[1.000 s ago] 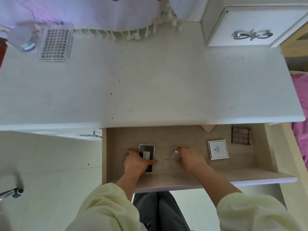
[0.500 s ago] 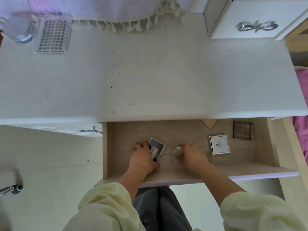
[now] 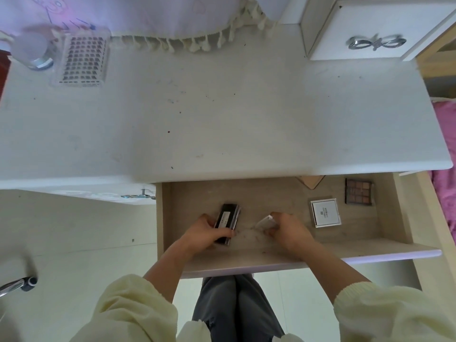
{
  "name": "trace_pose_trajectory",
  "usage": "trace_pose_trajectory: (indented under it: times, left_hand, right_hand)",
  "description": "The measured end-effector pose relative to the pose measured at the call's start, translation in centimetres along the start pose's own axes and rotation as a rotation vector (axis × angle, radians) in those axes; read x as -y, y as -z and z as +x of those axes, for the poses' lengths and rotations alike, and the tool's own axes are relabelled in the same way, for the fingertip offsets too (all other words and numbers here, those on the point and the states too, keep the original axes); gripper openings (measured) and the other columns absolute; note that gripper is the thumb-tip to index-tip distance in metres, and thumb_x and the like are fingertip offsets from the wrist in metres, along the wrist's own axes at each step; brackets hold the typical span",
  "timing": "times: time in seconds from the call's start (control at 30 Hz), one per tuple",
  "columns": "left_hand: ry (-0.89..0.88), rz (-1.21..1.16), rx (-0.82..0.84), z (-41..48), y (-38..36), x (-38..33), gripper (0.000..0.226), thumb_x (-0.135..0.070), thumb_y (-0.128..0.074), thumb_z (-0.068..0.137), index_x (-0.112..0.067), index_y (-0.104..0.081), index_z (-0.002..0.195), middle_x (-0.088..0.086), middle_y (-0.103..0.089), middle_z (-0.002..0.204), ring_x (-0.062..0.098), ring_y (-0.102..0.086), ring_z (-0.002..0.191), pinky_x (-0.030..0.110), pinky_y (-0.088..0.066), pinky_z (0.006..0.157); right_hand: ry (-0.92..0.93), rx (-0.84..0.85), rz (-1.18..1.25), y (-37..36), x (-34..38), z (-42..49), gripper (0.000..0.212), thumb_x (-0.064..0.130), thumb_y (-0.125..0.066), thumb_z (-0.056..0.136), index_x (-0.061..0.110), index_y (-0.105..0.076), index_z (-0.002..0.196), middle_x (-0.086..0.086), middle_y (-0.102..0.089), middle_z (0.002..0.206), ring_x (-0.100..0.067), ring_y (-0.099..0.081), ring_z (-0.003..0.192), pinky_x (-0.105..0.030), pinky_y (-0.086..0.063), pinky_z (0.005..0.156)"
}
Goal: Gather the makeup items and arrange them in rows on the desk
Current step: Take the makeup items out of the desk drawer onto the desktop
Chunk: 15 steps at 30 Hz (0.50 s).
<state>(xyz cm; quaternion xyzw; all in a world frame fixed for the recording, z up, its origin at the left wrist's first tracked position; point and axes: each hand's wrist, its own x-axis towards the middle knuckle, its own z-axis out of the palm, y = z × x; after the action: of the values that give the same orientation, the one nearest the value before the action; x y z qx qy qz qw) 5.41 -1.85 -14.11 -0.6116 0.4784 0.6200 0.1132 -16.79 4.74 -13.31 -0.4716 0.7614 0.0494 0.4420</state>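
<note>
Your hands are in the open drawer (image 3: 246, 257).
Your left hand (image 3: 204, 230) grips a black case (image 3: 227, 219) at the drawer's middle; your right hand (image 3: 288, 230) pinches a small pale piece (image 3: 265, 221). A white box (image 3: 325, 213) and an eyeshadow palette (image 3: 359, 191) lie near its right back corner, just before the desk (image 3: 222, 119) edge.

A pale-yellow knitted sweater (image 3: 128, 309) has thick, loose sleeves (image 3: 394, 314) with gathered cuffs at mid-forearm. The legs are in dark grey trousers (image 3: 237, 307). The left hand (image 3: 207, 233) and right hand (image 3: 288, 230) are bare.
</note>
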Motion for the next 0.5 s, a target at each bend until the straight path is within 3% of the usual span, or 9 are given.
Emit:
trace_pose_trajectory:
  times: [0.07, 0.17, 0.27, 0.37, 0.5]
  left_hand:
    - [-0.001, -0.121, 0.079, -0.8, 0.4, -0.2, 0.06, -0.04, -0.083, 0.068, -0.014, -0.052, 0.112, 0.005, -0.067, 0.102, 0.018, -0.07, 0.09, 0.034, -0.057, 0.086]
    - [-0.015, -0.168, 0.228, -2.6, 1.7, -0.9, 0.045, -0.031, -0.077, 0.078, -0.014, -0.055, 0.112, 0.007, -0.066, 0.108, 0.018, -0.069, 0.096, 0.027, -0.056, 0.085]
    - [-0.017, -0.243, 0.35, -4.9, 3.7, -1.8, 0.05, -0.027, -0.078, 0.077, -0.009, -0.056, 0.118, 0.013, -0.065, 0.115, 0.024, -0.067, 0.103, 0.034, -0.056, 0.089]
    - [-0.052, -0.383, 0.452, -7.9, 5.9, -2.6, 0.067, -0.028, -0.076, 0.068, 0.005, -0.055, 0.122, 0.012, -0.064, 0.1, 0.025, -0.064, 0.094, 0.043, -0.054, 0.091]
    - [-0.173, -0.614, 0.551, -10.5, 8.9, -3.6, 0.071, -0.032, -0.077, 0.066, 0.002, -0.052, 0.123, 0.009, -0.057, 0.088, 0.016, -0.054, 0.069, 0.034, -0.053, 0.074]
  right_hand:
    - [0.014, 0.006, 0.069, 0.7, 0.3, -0.1, 0.015, 0.02, -0.065, 0.085, 0.022, -0.067, 0.1, -0.005, -0.071, 0.101, -0.024, -0.065, 0.095, -0.031, -0.051, 0.078]
    - [0.06, 0.019, 0.08, 2.7, 1.8, -0.6, 0.008, 0.021, -0.071, 0.08, 0.027, -0.066, 0.084, -0.001, -0.07, 0.084, -0.018, -0.064, 0.079, -0.023, -0.043, 0.06]
    - [0.116, 0.02, 0.112, 5.3, 3.9, -2.2, 0.015, 0.017, -0.076, 0.073, 0.025, -0.065, 0.069, 0.004, -0.065, 0.064, -0.008, -0.061, 0.059, -0.016, -0.042, 0.047]
    - [0.191, 0.04, 0.158, 7.9, 5.8, -4.1, 0.007, 0.013, -0.077, 0.068, 0.01, -0.071, 0.071, -0.007, -0.068, 0.066, -0.013, -0.062, 0.06, -0.032, -0.056, 0.055]
    - [0.277, 0.042, 0.229, 11.1, 9.1, -5.0, 0.015, 0.012, -0.079, 0.071, 0.003, -0.073, 0.081, -0.013, -0.072, 0.079, -0.024, -0.071, 0.074, -0.043, -0.06, 0.068]
